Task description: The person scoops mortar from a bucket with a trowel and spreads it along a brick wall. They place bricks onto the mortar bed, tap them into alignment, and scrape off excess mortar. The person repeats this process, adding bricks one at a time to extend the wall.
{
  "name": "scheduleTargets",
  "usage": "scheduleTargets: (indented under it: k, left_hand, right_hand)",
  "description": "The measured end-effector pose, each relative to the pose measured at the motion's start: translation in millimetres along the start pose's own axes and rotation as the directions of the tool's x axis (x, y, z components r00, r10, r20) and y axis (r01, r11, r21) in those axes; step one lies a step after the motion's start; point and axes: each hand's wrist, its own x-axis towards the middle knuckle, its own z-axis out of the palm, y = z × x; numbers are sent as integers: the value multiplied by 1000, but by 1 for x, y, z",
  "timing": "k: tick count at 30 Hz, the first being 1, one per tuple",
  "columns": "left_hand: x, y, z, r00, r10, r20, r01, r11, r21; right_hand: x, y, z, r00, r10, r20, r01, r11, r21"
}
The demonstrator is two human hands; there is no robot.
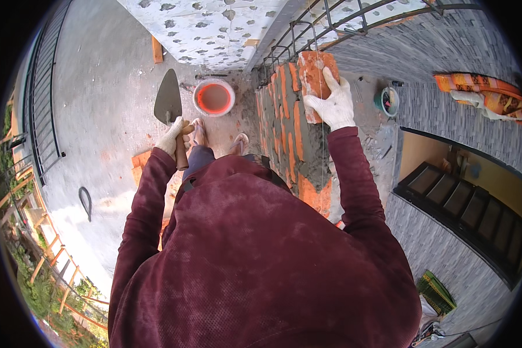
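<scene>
My left hand [174,137], in a white glove, is closed around the wooden handle of a trowel [169,98]. Its grey pointed blade faces away from me, above the floor. On the right, my gloved right hand [334,101] grips an orange brick [317,69] at its right side, with the thumb across its top face. The brick is at the far end of a brick wall [284,124] with grey mortar smeared over its courses. Whether the brick rests on the mortar or hangs just above it, I cannot tell. A thin string line [321,139] runs along the wall.
A white bucket [214,97] with reddish water stands beyond my feet. Steel rebar [313,36] rises at the wall's far end. Loose bricks [139,164] lie left of my legs. Another bucket [387,101] stands across the wall, near an open window [464,200].
</scene>
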Motion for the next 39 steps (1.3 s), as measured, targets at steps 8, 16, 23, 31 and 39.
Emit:
scheduleTargets:
  k: [8, 16, 23, 31, 39]
  left_hand:
    - [-32, 36, 93, 967, 198, 162, -204, 979, 21]
    - [-94, 57, 161, 843, 396, 363, -449, 890, 71]
    - [-157, 45, 257, 637, 552, 538, -603, 792, -98]
    - [-133, 28, 299, 500, 502, 706, -777, 620, 110]
    - [1, 15, 293, 887, 287, 362, -460, 611, 644]
  right_hand:
    - [1, 9, -2, 999, 0, 40, -1, 1000, 30]
    - [-7, 15, -18, 988, -77, -137, 83, 996, 39]
    - [-116, -41, -111, 920, -362, -148, 362, 642, 676]
    - [-159, -43, -99, 907, -165, -388, 381, 715, 586]
    - [-155, 19, -105, 988, 139, -62, -25, 549, 835]
